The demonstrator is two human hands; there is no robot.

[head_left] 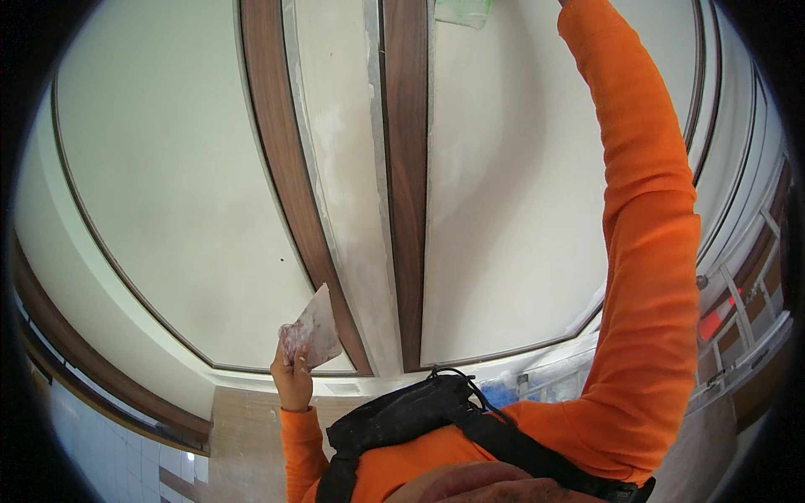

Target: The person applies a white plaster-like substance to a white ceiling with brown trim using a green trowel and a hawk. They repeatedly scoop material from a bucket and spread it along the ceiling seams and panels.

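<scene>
1. Orange sleeve reaches up; the right hand is past the upper edge, so I cannot tell its grip.
2. Left hand: grip clamped on smeared translucent scraper, before brown strip.
3. Greenish sheet before pale panel.

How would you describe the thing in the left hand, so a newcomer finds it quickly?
Find the two brown strips running down the picture. Near the left strip's lower end, the left hand grips a thin flat piece. Cloudy whitish with a pointed upper corner, it differs from the greenish piece at the top edge.
</scene>
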